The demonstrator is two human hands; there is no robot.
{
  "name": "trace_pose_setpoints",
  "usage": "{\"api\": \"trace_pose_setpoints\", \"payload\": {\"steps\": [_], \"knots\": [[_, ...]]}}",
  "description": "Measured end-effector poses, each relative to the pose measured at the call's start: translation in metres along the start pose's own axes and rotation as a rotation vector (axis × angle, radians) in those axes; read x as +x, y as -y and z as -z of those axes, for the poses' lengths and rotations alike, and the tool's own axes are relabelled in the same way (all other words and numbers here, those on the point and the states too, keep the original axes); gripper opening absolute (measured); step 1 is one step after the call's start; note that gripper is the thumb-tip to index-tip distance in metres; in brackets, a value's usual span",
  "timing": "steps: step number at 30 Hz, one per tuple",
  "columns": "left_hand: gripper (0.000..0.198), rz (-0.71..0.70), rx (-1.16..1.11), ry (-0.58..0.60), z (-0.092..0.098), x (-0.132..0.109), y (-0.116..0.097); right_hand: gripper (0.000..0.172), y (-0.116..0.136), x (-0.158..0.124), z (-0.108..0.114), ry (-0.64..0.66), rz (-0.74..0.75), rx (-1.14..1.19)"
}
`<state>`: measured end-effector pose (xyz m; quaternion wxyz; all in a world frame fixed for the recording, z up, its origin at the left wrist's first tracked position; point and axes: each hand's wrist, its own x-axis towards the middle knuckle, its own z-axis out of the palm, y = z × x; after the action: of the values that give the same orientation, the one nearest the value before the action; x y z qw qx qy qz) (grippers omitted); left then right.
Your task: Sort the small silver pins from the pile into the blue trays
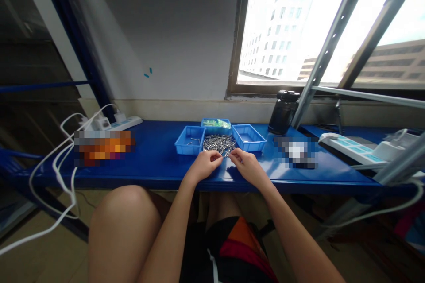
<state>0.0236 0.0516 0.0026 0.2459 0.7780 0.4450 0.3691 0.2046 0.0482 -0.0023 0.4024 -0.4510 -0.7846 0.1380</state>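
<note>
My left hand point(207, 164) is closed in a pinch at the front of a heap of thin, screw-like silver metal pieces point(219, 142). Facing it, my right hand point(246, 164) pinches as well, fingertips close to the left ones. A small screw-like metal piece point(226, 155) shows between the two sets of fingertips; its exact shape is too small to make out. Left of the heap, a blue tray point(181, 146) holds a few such pieces. The right blue tray point(255, 145) has a small piece in it. Behind the heap, another blue tray point(208, 130) contains green-and-clear plastic packaging point(216, 123).
The blue table point(156, 159) runs along a wall under a window. A black jar-like container point(283, 112) stands at the back right, near a metal post. Power strips point(352, 149) and white cables point(59, 165) lie at both sides. Blurred-out items sit left and right.
</note>
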Motion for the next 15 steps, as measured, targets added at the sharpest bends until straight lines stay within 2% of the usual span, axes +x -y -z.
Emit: {"api": "trace_pose_setpoints", "payload": {"steps": [10,15], "knots": [[0.03,0.001,0.051,0.006,0.0012,0.0006,-0.002,0.024,0.0036,-0.001,0.0002,0.02,-0.02,-0.065],[0.038,0.015,0.051,-0.015,0.0018,0.0004,-0.0036,0.031,-0.0027,0.0072,0.0039,0.173,-0.029,0.017]]}}
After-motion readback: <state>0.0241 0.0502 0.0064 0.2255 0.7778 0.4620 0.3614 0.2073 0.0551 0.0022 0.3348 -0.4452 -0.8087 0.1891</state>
